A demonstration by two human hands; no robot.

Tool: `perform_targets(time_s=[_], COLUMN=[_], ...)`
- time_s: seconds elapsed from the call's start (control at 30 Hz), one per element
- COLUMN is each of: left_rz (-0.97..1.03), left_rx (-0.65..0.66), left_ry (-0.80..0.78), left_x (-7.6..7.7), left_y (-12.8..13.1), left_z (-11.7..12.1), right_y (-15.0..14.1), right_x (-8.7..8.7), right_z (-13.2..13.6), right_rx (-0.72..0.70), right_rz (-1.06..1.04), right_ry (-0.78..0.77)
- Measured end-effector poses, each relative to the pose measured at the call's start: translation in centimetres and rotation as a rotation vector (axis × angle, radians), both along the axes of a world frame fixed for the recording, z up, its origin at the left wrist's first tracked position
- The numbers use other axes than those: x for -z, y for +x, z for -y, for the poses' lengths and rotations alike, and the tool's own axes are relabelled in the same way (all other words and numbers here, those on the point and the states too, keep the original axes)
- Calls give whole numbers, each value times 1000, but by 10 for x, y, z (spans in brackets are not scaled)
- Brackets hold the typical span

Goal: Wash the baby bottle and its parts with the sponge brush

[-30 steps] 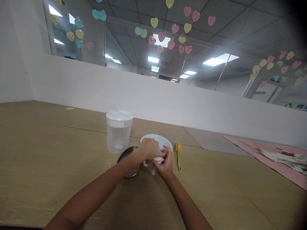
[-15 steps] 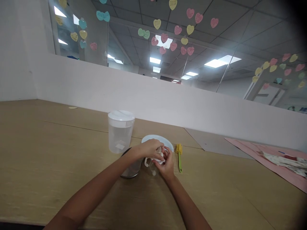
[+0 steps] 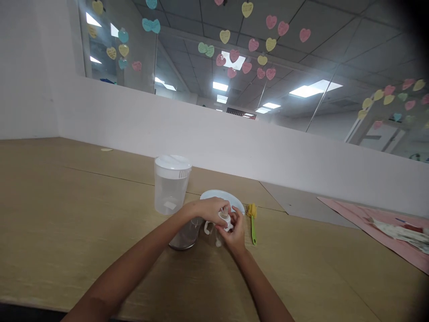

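Observation:
Near the middle of the table, both hands close round the top of a clear baby bottle (image 3: 214,238) with white side handles. My left hand (image 3: 210,209) reaches over from the left, fingers curled on the white collar ring (image 3: 226,221) and the clear teat (image 3: 225,210). My right hand (image 3: 237,232) grips the same ring from the right, its fingers bent round it. Part of the bottle is hidden behind the hands. Beneath my left forearm is a see-through container (image 3: 189,236) with a dark rim at its base, partly covered by the arm.
A pale round dish (image 3: 217,193) lies just behind the hands. Left of it stands a translucent tub (image 3: 170,190) with a white lid. To the right lies a yellow sponge brush (image 3: 253,219) with a green handle. Pink sheeting (image 3: 351,214) with cloth on it spreads at far right.
The view has shifted slightly, so the scene sits a little further right. My left fingers have moved a little on the bottle's top, and more of the white ring and teat shows.

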State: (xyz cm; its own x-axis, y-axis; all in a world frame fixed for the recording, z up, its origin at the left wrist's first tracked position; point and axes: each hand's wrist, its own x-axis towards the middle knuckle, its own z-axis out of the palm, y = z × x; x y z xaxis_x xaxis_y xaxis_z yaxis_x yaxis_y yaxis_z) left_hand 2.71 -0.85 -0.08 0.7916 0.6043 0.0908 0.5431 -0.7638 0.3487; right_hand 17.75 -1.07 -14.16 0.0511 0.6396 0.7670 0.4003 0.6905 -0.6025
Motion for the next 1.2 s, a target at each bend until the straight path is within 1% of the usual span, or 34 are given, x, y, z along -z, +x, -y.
perform_targets(time_s=[0.1, 0.23, 0.33, 0.4, 0.43, 0.5, 0.57, 0.63, 0.7, 0.77, 0.83, 0.93, 1.03, 1.1, 1.2], left_rz=[-31, -60, -58, -46, -41, -35, -11, 37, 92, 123, 104, 1, -61, -70, -98], left_rx=[-75, -221, -254, -212, -167, -42, 87, 167, 187, 158, 114, 55, -39, -116, -219], left_ry=[74, 199, 240, 216, 188, 110, 19, -80, -170, -231, -228, -120, 16, 76, 157], left_x=[4, 17, 21, 17, 14, 8, 5, 6, 11, 15, 14, 8, 3, 4, 13], left_y=[5, 16, 19, 16, 13, 6, -1, -5, -6, -6, -4, -2, 0, 3, 11], left_z=[2, 1, 0, 0, 0, -2, -7, -14, -21, -25, -24, -15, -4, 0, 2], right_y=[1, 2, 2, 2, 1, 0, -1, -2, -2, -2, -1, 0, -1, -2, -3], right_x=[3, 5, 6, 5, 5, 3, 2, 1, 0, 0, -1, 0, 2, 3, 3], right_z=[-1, -3, -3, -2, -2, 0, 1, 2, 2, 1, 1, 0, 0, 0, 0], right_rx=[26, 50, 56, 48, 37, 17, 5, -11, -29, -34, -17, 18, 77, 120, 131], right_rz=[11, 6, -14, -17, -14, -9, -7, -10, -13, -13, -8, 13, 42, 61, 61], right_ry=[-11, -14, -8, -10, -10, -2, 18, 28, 26, 25, 37, 53, 46, 46, 63])
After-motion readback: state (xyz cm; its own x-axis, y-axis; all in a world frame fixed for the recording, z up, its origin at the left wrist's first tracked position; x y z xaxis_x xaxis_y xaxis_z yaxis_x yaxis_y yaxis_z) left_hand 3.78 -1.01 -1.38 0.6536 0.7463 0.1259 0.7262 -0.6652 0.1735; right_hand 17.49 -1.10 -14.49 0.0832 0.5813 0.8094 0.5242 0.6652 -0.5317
